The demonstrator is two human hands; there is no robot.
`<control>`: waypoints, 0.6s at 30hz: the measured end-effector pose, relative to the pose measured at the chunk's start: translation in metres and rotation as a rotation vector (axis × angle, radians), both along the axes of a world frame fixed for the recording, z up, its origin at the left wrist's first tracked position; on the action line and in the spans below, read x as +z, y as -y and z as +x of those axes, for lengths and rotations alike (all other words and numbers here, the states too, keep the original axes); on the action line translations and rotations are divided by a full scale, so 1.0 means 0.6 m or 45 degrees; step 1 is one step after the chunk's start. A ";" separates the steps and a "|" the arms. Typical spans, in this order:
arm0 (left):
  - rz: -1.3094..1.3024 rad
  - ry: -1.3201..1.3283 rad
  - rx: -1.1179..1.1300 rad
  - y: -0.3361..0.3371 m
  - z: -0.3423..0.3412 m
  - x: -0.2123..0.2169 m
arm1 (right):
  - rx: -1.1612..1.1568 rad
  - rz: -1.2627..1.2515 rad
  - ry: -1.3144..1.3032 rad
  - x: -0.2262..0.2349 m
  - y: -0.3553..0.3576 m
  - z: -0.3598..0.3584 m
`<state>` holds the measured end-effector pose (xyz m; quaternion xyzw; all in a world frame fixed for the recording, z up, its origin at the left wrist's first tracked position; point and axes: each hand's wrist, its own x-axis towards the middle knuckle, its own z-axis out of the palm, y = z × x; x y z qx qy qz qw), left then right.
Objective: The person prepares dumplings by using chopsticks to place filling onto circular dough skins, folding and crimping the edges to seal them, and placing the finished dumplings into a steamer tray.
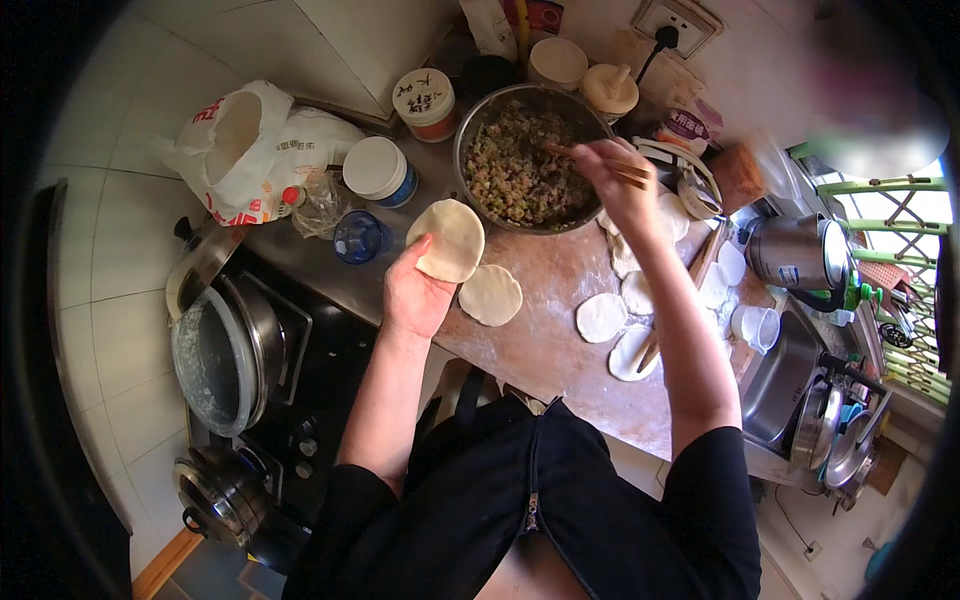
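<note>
My left hand (416, 300) holds up a round, flat dough wrapper (450, 240), its thumb lying over the near edge. In my right hand (622, 185) is a pair of wooden chopsticks (560, 151), their tips reaching into the chopped filling (515, 165). That filling sits in a large metal bowl (466, 135) at the far side of the counter. Just right of my left hand, another dough wrapper (491, 296) lies flat on the wooden board (535, 345). Several more rounds lie under and beside my right forearm, among them a floured wrapper (601, 318).
A rolling pin (705, 255) lies partly behind my right forearm. White-lidded tubs (376, 170) and a blue glass (360, 238) stand left of the bowl. The stove (335, 390) is at left, with a pot and clear lid (212, 362). At right are a steel kettle (795, 250) and sink (780, 385).
</note>
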<state>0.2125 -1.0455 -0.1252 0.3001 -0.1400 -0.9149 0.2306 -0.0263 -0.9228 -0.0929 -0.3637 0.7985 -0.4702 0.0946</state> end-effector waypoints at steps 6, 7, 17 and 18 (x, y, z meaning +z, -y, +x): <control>0.093 -0.047 0.053 0.013 0.005 -0.011 | 0.294 0.150 0.104 0.015 -0.001 0.061; 0.099 -0.034 0.061 0.014 0.008 -0.012 | 0.319 0.151 0.116 0.009 -0.021 0.057; 0.106 -0.063 0.071 0.022 0.001 -0.025 | 0.200 0.191 0.393 0.002 -0.010 0.035; 0.097 -0.057 0.082 0.024 -0.001 -0.019 | 0.224 0.106 0.577 -0.018 -0.021 0.029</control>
